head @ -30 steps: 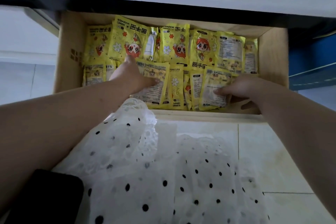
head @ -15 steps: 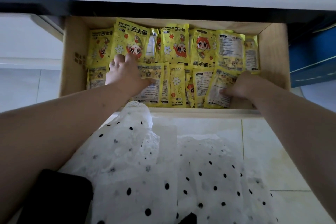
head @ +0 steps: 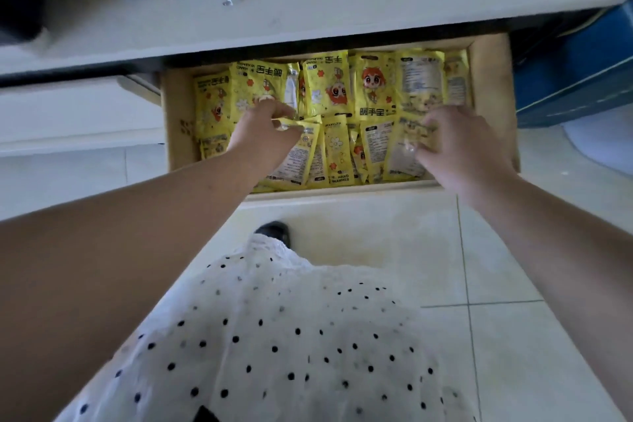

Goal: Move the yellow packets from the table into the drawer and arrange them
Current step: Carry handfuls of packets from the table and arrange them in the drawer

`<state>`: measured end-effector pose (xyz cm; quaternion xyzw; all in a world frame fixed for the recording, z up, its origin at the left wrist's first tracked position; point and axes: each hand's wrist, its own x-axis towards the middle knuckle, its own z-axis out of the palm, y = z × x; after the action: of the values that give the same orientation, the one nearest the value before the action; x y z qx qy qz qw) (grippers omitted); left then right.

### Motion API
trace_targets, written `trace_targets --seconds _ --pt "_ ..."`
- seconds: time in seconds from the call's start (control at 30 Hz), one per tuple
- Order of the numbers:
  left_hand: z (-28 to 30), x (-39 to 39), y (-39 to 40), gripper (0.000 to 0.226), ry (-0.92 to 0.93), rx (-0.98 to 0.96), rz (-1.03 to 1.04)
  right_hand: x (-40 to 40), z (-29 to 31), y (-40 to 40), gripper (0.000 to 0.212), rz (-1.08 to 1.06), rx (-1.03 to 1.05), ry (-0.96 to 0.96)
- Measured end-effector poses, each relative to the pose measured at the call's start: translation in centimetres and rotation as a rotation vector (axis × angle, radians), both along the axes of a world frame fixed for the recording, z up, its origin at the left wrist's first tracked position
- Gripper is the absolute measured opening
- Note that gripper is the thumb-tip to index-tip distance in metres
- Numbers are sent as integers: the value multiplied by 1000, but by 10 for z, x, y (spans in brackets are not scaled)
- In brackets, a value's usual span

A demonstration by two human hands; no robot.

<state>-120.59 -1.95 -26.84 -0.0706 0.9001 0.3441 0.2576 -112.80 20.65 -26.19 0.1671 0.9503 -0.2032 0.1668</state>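
While the left hand pinches the top edge of a front-row packet and the right hand presses curled fingers on a packet at four o'clock, the wooden drawer lies packed with two rows of yellow packets. The job looks nearly finished, only straightening left; no packets show on the tabletop at twelve o'clock, and labels read "HAND WARMER".

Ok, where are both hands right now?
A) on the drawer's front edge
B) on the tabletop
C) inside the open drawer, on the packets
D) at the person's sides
C: the left hand and right hand both rest among the yellow packets inside the drawer.
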Motion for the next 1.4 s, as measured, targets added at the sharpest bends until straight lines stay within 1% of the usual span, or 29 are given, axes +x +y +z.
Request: trace_targets --seconds 0.1,0.17,0.23,0.33,0.4,0.47,0.6,0.77,1.0,1.1,1.27,1.4 --pt "54 26 13 12 -87 96 35 34 55 -4 45 -163 -217 -8" --pt "94 49 22 12 -152 138 33 62 96 -3 44 -289 -389 -3" --pt "135 75 32 14 -214 175 5 90 140 -1 40 -392 -480 11" --pt "191 119 45 10 -302 240 -28 136 201 0 38 -496 -525 31" --pt "223 148 51 10 -342 246 -80 168 237 -1 41 -538 -535 45" --pt "252 175 56 11 -371 251 -135 204 269 -4 45 -640 -553 72" --pt "302 215 70 14 -412 278 -354 281 317 -19 48 -878 -539 155" --pt "346 268 91 18 -434 312 -685 376 354 -60 53 -1209 -471 273" --pt "390 383 92 29 -447 214 -1171 515 384 -157 51 -1682 -471 419" --pt "394 444 85 30 -425 141 -1394 575 387 -201 51 -1878 -444 480" --pt "389 565 64 27 -454 60 -1644 674 380 -280 49 -2170 -436 558" --pt "372 679 36 23 -438 -25 -1859 755 371 -347 46 -2380 -443 623"
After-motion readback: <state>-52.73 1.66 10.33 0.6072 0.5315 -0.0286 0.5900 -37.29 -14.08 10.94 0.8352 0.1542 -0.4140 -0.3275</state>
